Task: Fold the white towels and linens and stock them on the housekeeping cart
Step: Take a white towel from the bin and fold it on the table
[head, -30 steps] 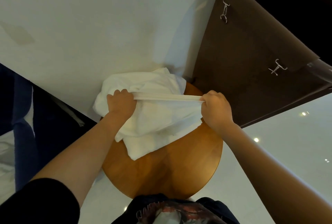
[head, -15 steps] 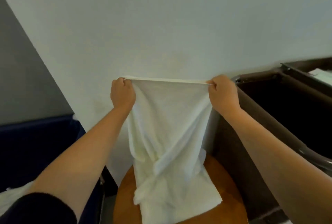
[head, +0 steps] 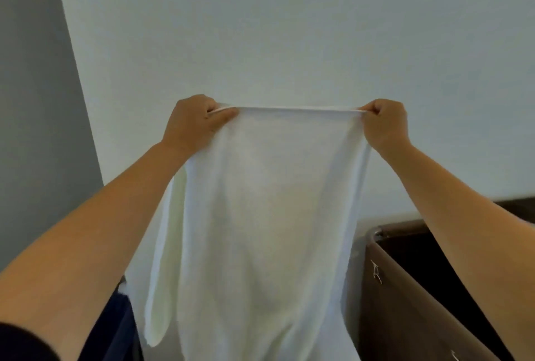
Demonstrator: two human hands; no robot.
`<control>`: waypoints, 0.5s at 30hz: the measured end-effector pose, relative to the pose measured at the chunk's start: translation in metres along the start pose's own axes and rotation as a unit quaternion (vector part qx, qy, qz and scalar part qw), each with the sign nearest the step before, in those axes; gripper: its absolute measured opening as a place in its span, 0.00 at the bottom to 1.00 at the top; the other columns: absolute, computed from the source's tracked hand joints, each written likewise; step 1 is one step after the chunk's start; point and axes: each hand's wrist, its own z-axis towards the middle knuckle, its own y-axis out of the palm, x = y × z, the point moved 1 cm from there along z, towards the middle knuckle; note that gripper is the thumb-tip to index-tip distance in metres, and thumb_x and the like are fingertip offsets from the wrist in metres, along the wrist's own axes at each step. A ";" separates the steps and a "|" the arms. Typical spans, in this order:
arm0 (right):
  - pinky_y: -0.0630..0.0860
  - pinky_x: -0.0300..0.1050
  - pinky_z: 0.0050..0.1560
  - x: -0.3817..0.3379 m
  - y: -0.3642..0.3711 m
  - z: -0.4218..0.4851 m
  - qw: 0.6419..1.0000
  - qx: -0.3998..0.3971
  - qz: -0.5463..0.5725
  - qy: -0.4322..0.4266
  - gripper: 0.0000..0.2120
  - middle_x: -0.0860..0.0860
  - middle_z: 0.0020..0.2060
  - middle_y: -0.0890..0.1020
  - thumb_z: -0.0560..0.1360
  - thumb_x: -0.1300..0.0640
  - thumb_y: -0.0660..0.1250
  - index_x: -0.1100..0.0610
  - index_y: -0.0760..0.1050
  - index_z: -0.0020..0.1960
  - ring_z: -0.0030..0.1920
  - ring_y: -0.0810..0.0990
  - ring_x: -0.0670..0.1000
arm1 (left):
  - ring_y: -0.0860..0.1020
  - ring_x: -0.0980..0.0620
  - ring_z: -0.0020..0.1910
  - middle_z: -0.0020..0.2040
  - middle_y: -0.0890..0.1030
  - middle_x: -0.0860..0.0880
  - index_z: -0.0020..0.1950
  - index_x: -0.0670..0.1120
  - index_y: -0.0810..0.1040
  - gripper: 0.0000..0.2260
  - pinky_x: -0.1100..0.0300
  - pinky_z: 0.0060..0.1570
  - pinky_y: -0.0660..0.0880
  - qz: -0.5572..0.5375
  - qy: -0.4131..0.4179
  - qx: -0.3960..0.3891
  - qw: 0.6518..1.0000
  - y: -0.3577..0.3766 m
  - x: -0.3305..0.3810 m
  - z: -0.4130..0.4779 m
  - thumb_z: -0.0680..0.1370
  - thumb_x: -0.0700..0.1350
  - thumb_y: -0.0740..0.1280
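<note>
A white terry-cloth towel (head: 260, 216) hung full-length in the air in front of a pale plain wall (head: 289, 27), held up by its two top corners so that its upper hem ran taut and level between the hands. The left hand (head: 191, 123) gripped the left corner with fingers curled and the thumb laid along the hem. The right hand (head: 385, 126) pinched the right corner in a closed fist. The cloth looked soft and finely napped, with long shallow folds. A narrow flap on its left side was doubled behind the main sheet. Its bottom edge ran out of view.

Low on the right stood a dark brown fabric-sided bin (head: 405, 317) with a rounded rim and a small metal clip (head: 376, 272) on its side. Its inside was in shadow and its contents could not be told. A dark blue fabric shape (head: 121, 331) sat low on the left.
</note>
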 end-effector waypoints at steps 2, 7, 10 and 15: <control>0.67 0.38 0.41 -0.005 -0.005 0.002 1.000 -0.001 -0.002 -0.012 0.14 0.52 0.41 0.79 0.71 0.69 0.58 0.64 0.81 0.47 0.43 0.75 0.50 | 0.62 0.50 0.29 0.27 0.61 0.51 0.27 0.48 0.56 0.25 0.54 0.34 0.49 0.024 0.020 0.001 1.000 -0.003 -0.002 0.006 0.70 0.67 0.54; 0.68 0.37 0.37 -0.005 -0.009 -0.003 1.000 -0.013 0.009 -0.017 0.14 0.52 0.41 0.78 0.71 0.70 0.56 0.64 0.80 0.45 0.42 0.75 0.50 | 0.62 0.52 0.28 0.28 0.62 0.50 0.28 0.47 0.56 0.26 0.60 0.29 0.56 0.032 0.022 -0.010 0.999 0.004 -0.010 0.003 0.70 0.69 0.50; 0.67 0.35 0.32 -0.002 -0.006 -0.008 1.000 -0.025 0.011 -0.012 0.15 0.51 0.41 0.78 0.70 0.70 0.55 0.66 0.79 0.45 0.40 0.74 0.50 | 0.62 0.54 0.28 0.28 0.62 0.50 0.28 0.47 0.56 0.26 0.61 0.29 0.58 0.019 0.010 -0.020 1.000 0.007 -0.012 -0.002 0.70 0.69 0.51; 0.69 0.35 0.38 -0.002 -0.004 -0.004 0.996 -0.036 -0.040 -0.066 0.13 0.54 0.47 0.80 0.72 0.69 0.55 0.67 0.78 0.46 0.45 0.74 0.52 | 0.62 0.53 0.29 0.29 0.63 0.51 0.28 0.48 0.56 0.24 0.62 0.31 0.60 0.041 0.029 -0.030 0.998 0.001 -0.015 -0.005 0.73 0.65 0.54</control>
